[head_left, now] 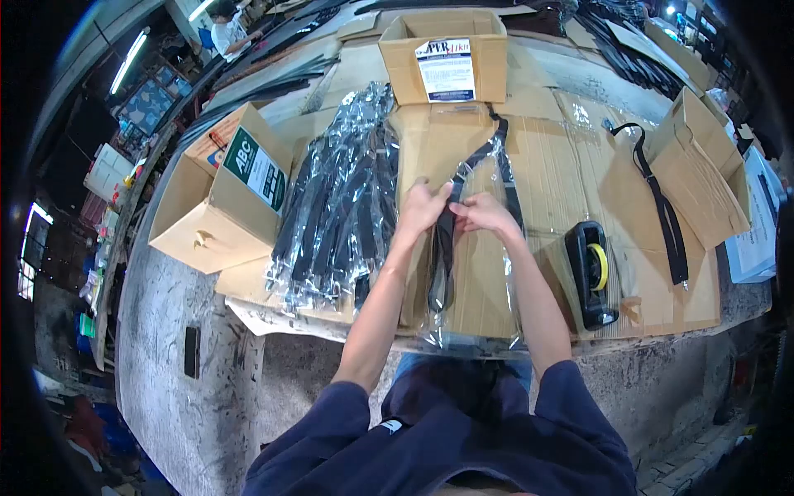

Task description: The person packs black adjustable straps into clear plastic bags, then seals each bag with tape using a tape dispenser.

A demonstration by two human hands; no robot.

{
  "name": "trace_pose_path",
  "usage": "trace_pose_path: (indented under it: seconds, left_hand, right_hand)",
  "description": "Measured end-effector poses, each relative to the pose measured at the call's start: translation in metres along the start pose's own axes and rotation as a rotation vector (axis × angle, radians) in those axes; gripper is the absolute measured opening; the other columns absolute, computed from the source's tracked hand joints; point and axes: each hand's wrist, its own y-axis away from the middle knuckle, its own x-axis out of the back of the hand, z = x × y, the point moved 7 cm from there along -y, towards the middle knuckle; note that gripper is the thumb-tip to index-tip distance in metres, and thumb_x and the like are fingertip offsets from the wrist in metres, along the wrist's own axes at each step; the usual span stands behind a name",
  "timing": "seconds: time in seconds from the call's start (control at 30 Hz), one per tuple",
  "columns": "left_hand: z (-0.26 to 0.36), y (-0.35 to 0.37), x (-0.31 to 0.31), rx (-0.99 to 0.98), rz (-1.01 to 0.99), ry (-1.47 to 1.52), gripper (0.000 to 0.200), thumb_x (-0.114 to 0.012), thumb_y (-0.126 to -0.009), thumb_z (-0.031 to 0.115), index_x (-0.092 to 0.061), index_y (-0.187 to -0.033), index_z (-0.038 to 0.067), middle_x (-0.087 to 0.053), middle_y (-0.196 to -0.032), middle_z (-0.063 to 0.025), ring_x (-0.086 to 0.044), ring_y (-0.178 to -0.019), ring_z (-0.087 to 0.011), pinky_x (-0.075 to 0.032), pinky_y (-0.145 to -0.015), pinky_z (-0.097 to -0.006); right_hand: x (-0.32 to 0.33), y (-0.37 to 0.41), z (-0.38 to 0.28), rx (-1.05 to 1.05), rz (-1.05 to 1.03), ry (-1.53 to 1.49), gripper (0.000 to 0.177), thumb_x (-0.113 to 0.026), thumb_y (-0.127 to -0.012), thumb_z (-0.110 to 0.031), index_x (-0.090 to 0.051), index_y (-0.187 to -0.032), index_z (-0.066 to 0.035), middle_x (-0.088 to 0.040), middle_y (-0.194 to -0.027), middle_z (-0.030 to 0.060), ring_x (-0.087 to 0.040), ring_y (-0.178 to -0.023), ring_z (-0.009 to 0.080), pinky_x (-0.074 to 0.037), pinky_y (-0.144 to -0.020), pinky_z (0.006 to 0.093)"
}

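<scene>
A black strap (442, 273) with a metal buckle lies in front of me, its upper end looping away toward the box at the back. Clear plastic wrap shows around its lower ends. My left hand (424, 208) pinches the strap from the left, just below the buckle. From the right, my right hand (484, 213) grips the same strap between thumb and fingers, close to the left hand. Beside my left forearm is a pile of similar black straps in clear plastic sleeves (335, 198).
Cardboard covers the table. An open box (488, 70) stands at the back, another box (223, 198) at left, a third (703, 169) at right. A tape dispenser (589, 277) sits right of my arm, near a loose black strap (664, 211). Another person (229, 33) is at far left.
</scene>
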Motion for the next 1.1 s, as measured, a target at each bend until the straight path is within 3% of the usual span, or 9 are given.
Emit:
trace_pose_path:
  seconds: [0.07,0.1,0.17,0.23,0.27,0.3,0.4,0.77,1.1]
  left_hand:
    - [0.016,-0.032,-0.025,-0.063,0.040,-0.146,0.068,-0.065,-0.087,0.041,-0.050,-0.122,-0.015,-0.064,-0.107,-0.0278,-0.064,-0.105,-0.0343,-0.051,-0.086,-0.0388]
    - [0.031,-0.039,-0.044,-0.184,-0.055,-0.284,0.071,-0.064,-0.086,0.042,-0.046,-0.127,-0.013,-0.058,-0.117,-0.0296,-0.057,-0.114,-0.0365,-0.047,-0.093,-0.0411]
    - [0.038,-0.047,-0.077,-0.314,-0.148,-0.415,0.074,-0.063,-0.086,0.042,-0.043,-0.133,-0.011,-0.053,-0.127,-0.0314,-0.050,-0.124,-0.0387,-0.043,-0.099,-0.0433]
    - [0.045,-0.032,-0.102,-0.758,-0.062,-0.527,0.079,-0.059,-0.086,0.046,-0.035,-0.140,-0.007,-0.041,-0.142,-0.0265,-0.037,-0.135,-0.0365,-0.033,-0.108,-0.0454]
    - [0.035,-0.038,-0.108,-0.633,-0.188,-0.576,0.083,-0.049,-0.090,0.055,-0.030,-0.143,-0.005,-0.034,-0.149,-0.0223,-0.028,-0.141,-0.0341,-0.022,-0.114,-0.0466]
    - [0.034,-0.037,-0.103,-0.636,-0.190,-0.582,0.083,-0.049,-0.090,0.055,-0.030,-0.143,-0.005,-0.034,-0.149,-0.0223,-0.028,-0.141,-0.0341,-0.022,-0.114,-0.0466]
    - [0.024,-0.039,-0.093,-0.549,-0.335,-0.501,0.089,-0.039,-0.091,0.064,-0.027,-0.145,-0.005,-0.027,-0.152,-0.0215,-0.021,-0.144,-0.0327,-0.018,-0.116,-0.0474]
    - [0.010,0.052,-0.049,-0.738,-0.408,-0.584,0.084,-0.037,-0.093,0.062,-0.032,-0.143,-0.005,-0.026,-0.152,-0.0216,-0.019,-0.144,-0.0360,-0.016,-0.114,-0.0545]
    - [0.000,0.159,-0.007,-0.607,-0.480,-0.593,0.086,-0.036,-0.093,0.061,-0.030,-0.141,-0.010,-0.025,-0.151,-0.0250,-0.021,-0.143,-0.0364,-0.019,-0.115,-0.0502]
  right_hand:
    - [0.031,0.013,-0.034,0.054,0.172,0.521,0.026,-0.066,-0.087,-0.022,-0.069,-0.101,0.000,-0.071,-0.084,0.0167,-0.070,-0.079,0.0222,-0.054,-0.072,0.0336]
    - [0.040,0.001,-0.027,0.050,0.183,0.524,0.026,-0.066,-0.087,-0.022,-0.069,-0.101,0.000,-0.071,-0.084,0.0167,-0.070,-0.079,0.0222,-0.054,-0.072,0.0336]
    - [0.077,-0.010,-0.052,0.524,0.709,0.639,0.024,-0.061,-0.087,-0.016,-0.067,-0.105,-0.002,-0.070,-0.085,0.0192,-0.069,-0.083,0.0329,-0.053,-0.078,0.0411]
    - [0.089,-0.032,-0.053,0.482,0.631,0.621,0.027,-0.056,-0.089,-0.013,-0.063,-0.112,-0.001,-0.067,-0.100,0.0234,-0.062,-0.097,0.0411,-0.050,-0.087,0.0452]
    - [0.088,-0.049,-0.045,0.591,0.622,0.752,0.030,-0.054,-0.090,-0.014,-0.060,-0.117,-0.001,-0.063,-0.111,0.0227,-0.058,-0.107,0.0389,-0.046,-0.093,0.0450]
    - [0.081,-0.055,-0.047,0.697,0.608,0.881,0.033,-0.053,-0.092,-0.016,-0.057,-0.121,-0.001,-0.059,-0.122,0.0221,-0.054,-0.118,0.0366,-0.043,-0.099,0.0448]
    - [0.071,-0.073,-0.032,0.624,0.498,0.987,0.037,-0.047,-0.096,-0.021,-0.053,-0.126,-0.002,-0.048,-0.139,0.0179,-0.040,-0.133,0.0311,-0.034,-0.107,0.0460]
    - [0.062,-0.080,-0.022,0.685,0.371,1.101,0.038,-0.044,-0.097,-0.025,-0.053,-0.129,-0.007,-0.050,-0.139,0.0097,-0.039,-0.135,0.0238,-0.031,-0.108,0.0467]
    - [0.057,-0.084,-0.018,0.725,0.285,1.191,0.039,-0.042,-0.098,-0.027,-0.050,-0.133,-0.012,-0.046,-0.143,0.0072,-0.038,-0.136,0.0219,-0.033,-0.108,0.0455]
